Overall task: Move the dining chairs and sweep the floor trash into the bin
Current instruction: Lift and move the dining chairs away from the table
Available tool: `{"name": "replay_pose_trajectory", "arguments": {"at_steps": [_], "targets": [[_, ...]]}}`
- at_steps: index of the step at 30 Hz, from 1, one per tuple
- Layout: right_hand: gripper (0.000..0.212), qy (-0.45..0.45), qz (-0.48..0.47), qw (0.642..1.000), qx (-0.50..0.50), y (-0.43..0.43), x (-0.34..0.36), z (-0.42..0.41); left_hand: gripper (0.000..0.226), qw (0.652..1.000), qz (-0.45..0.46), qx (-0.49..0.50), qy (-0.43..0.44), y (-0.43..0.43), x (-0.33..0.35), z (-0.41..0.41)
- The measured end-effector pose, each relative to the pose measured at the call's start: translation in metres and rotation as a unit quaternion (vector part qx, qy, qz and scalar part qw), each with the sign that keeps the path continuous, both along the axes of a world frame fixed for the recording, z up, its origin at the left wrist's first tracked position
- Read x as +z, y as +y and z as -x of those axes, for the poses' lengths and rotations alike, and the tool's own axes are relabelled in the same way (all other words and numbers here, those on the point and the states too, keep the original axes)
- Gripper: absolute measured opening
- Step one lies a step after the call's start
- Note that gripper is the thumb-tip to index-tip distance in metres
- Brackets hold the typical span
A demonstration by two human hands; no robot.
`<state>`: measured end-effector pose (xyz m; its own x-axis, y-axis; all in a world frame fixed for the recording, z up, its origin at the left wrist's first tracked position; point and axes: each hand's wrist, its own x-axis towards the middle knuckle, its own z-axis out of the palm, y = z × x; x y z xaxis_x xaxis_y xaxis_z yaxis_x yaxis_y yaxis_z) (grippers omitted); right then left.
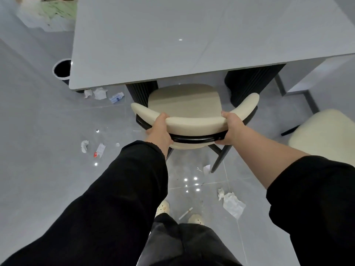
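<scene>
A cream dining chair (184, 101) with a curved backrest and black frame stands half under the grey table (172, 45). My left hand (160, 131) grips the left part of the backrest. My right hand (230, 127) grips the right part. Trash lies on the grey tile floor: crumpled tissues (99, 93) and a small blue packet (116, 97) near the table's left corner, paper scraps (99, 149) to the left, a crumpled paper (232, 204) and a cigarette (185, 213) by my feet. A round black bin (62, 70) stands left of the table.
A second cream chair (326, 135) stands at the right. Black ribbed table legs (249, 81) flank the held chair. A grey metal frame (299, 93) sits behind at the right. Crumpled plastic sheeting (48, 14) lies at the top left. My feet in cream shoes (163, 207) are below.
</scene>
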<state>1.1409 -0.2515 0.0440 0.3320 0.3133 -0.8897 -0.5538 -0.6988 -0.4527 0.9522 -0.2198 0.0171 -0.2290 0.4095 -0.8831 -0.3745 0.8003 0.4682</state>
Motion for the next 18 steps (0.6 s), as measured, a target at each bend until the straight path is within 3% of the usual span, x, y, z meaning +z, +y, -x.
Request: {"name": "replay_pose_trajectory", "arguments": {"at_steps": [9, 15, 18], "targets": [[0.060, -0.021, 0.004, 1.000, 0.001, 0.014, -0.003, -0.012, 0.080, 1.000, 0.002, -0.023, -0.014, 0.017, -0.009, -0.006], [0.042, -0.011, 0.027, 0.999, 0.026, -0.004, -0.010, -0.005, 0.072, 1.000, -0.010, 0.010, -0.018, -0.007, -0.013, -0.001], [0.049, -0.007, 0.033, 0.998, 0.044, -0.009, -0.001, 0.008, 0.078, 1.000, 0.000, 0.012, -0.011, -0.015, -0.009, 0.012]]}}
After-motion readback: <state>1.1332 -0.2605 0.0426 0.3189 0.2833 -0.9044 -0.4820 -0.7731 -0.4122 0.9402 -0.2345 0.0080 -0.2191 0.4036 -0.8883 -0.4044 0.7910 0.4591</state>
